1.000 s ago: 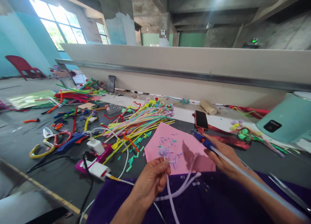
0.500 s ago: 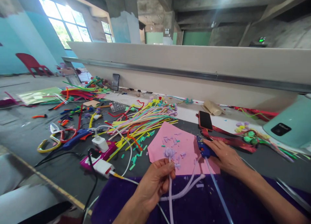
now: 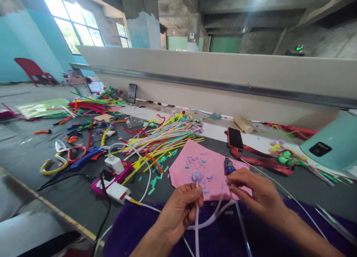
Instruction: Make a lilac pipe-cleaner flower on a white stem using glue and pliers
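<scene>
My left hand [image 3: 182, 208] pinches the stem of a lilac pipe-cleaner flower [image 3: 196, 176] just below its looped head. The stem hangs straight down past my fingers. My right hand [image 3: 255, 193] has thumb and fingers drawn together at the near end of a blue glue gun [image 3: 229, 166]; what they hold, if anything, is hidden. A clear glue stick [image 3: 243, 227] trails behind the gun. Beneath lies a pink sheet [image 3: 182, 160] scattered with short lilac cut pieces [image 3: 209, 177]. More lilac pipe cleaners [image 3: 208, 221] curve over the dark purple cloth [image 3: 145, 231].
Left of the sheet lie bundled coloured pipe cleaners [image 3: 164, 136], a magenta power strip [image 3: 126, 171] with cables, blue-handled pliers [image 3: 86, 158] and scissors [image 3: 60, 158]. A phone [image 3: 235, 138], a red ribbon [image 3: 262, 158] and a mint-coloured appliance [image 3: 331, 138] stand to the right.
My right hand has come off the glue gun's side, moving left and nearer, with its fingers now drawn together. The glue stick has shifted left. My left hand keeps the flower nearly still.
</scene>
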A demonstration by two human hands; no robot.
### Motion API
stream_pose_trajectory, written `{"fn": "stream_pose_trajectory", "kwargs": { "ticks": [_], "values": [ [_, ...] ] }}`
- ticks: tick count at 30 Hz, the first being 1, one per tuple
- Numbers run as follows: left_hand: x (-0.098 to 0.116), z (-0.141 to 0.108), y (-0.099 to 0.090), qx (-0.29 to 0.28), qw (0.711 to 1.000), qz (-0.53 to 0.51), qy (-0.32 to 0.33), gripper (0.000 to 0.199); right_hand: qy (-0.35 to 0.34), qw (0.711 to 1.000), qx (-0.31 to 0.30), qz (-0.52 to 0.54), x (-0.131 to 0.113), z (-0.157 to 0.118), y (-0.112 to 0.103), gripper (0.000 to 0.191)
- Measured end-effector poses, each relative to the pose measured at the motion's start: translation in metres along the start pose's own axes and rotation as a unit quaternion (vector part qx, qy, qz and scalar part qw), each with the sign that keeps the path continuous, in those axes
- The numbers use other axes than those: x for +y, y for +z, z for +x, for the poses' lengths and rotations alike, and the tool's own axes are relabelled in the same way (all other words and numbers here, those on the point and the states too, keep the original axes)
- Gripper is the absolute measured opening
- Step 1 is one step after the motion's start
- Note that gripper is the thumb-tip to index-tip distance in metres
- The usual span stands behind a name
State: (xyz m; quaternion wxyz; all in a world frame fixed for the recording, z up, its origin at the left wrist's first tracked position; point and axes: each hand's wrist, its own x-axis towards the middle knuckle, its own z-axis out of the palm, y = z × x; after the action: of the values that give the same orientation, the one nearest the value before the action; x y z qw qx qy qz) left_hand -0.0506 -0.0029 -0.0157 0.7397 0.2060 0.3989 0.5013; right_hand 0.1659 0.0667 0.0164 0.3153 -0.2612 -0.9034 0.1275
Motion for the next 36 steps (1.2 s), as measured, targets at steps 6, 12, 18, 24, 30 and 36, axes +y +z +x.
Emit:
{"fn": "stream_pose_trajectory", "kwargs": {
  "ticks": [6,12,18,24,30,36],
  "values": [
    [-0.005,0.001,0.000,-0.052,0.998,-0.002,-0.020,0.025,-0.064,0.994,0.001,0.089,-0.035,0.016,0.031,0.012],
    [-0.003,0.000,0.002,-0.038,0.999,0.014,-0.027,0.027,-0.029,0.990,-0.001,0.138,-0.035,0.020,0.034,0.008],
    [-0.002,0.001,0.002,-0.001,0.996,0.085,-0.033,0.028,0.040,0.978,-0.038,0.201,-0.024,0.034,0.009,0.007],
    [-0.004,0.002,0.005,0.008,0.985,0.170,-0.036,0.020,0.050,0.966,-0.087,0.238,-0.007,0.042,-0.001,0.005],
    [-0.006,0.004,0.008,-0.010,0.973,0.226,-0.040,0.018,0.027,0.957,-0.138,0.254,-0.001,0.035,0.003,0.006],
    [-0.004,0.004,0.011,-0.038,0.967,0.244,-0.064,0.017,-0.005,0.960,-0.183,0.214,-0.004,0.035,-0.001,0.007]
  ]
}}
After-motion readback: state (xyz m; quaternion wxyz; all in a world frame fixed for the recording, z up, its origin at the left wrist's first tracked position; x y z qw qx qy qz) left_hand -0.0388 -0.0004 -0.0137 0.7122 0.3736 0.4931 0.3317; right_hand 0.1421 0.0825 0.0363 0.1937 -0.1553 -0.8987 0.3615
